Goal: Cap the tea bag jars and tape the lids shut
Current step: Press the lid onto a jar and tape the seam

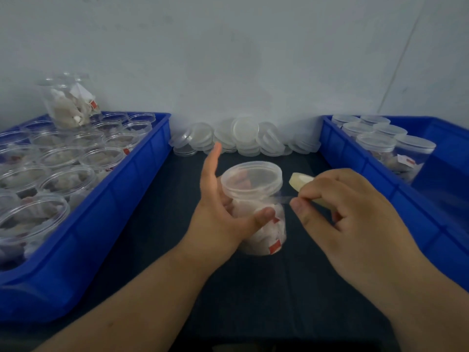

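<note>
My left hand point(220, 214) holds the capped jar point(261, 224) on the counter point(253, 288), thumb across its front, forefinger sticking up. My right hand point(355, 212) pinches the tape roll point(300, 180), its strip point(279, 199) stretched to just under the lid point(252, 177). I judge the jar light, thin-walled and slick: grip the body, gently.

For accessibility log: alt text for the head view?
Left hand holds a capped jar of tea bags while the right hand holds a tape roll, a strip stretched to the jar. Blue bins of jars flank it.
</note>
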{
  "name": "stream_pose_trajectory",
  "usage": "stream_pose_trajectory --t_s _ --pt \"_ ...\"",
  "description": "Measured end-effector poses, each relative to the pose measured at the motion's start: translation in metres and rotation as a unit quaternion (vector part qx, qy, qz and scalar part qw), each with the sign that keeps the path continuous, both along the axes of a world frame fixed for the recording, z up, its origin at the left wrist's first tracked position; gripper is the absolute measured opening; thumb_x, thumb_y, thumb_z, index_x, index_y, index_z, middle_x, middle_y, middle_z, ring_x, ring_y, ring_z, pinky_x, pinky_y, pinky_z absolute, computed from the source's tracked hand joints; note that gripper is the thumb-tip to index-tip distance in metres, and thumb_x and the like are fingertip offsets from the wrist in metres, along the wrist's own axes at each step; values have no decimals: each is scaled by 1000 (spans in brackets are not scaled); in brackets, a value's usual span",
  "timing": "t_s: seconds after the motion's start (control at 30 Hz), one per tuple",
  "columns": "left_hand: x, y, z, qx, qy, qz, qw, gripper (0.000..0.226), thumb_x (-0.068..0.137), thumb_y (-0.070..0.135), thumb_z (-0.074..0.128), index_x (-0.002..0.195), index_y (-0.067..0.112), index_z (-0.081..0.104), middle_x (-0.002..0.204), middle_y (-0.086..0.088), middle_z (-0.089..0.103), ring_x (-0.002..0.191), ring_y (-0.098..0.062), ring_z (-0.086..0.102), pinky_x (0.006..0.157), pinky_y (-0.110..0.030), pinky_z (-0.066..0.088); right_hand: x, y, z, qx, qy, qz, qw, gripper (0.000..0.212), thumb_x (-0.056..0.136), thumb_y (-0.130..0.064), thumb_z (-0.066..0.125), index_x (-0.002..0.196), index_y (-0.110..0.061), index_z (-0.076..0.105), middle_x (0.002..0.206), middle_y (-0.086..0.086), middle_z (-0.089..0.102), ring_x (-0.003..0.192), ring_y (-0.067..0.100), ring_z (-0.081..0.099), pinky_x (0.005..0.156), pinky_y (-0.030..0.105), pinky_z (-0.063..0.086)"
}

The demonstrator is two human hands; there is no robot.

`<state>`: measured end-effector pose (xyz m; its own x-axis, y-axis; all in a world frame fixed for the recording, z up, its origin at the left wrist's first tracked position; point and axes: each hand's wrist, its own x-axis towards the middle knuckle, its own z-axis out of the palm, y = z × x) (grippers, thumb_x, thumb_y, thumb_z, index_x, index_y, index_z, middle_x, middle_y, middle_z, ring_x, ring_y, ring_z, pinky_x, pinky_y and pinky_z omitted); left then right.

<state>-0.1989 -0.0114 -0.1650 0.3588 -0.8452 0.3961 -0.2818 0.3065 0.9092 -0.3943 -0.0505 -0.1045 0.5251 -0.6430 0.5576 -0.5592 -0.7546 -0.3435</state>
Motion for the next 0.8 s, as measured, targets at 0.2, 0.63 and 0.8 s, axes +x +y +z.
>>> stream_pose_trajectory --t_s 0.2,0.63,0.8 --pt "-10 32 22 -61 53 -57 995 74 69 35 82 130 58 46 130 14 64 121 -14 64 91 -27 57 -2 19 18 -69 -38 46 996 25 94 -51 47 90 -31 62 96 -12 55 76 -1 46 70 31 42" --pt "-27 59 42 -58 11 0 998 69 47 53 89 102 54 47 113 13 68 104 -18 72 84 -37 62 1 36 25 -72 -15 22 997 20 91 -48 51 83 -32 59 79 -17 45 72 -1 41 66 24 31" --pt "-33 64 47 -62 37 -1 997 68 52 48 87 107 43 47 108 15 71 97 -11 74 74 -20 58 1 38 28 -64 -9 22 998 25 94 -52 49 84 -31 60 80 -16 47 73 -1 42 67 19 30"
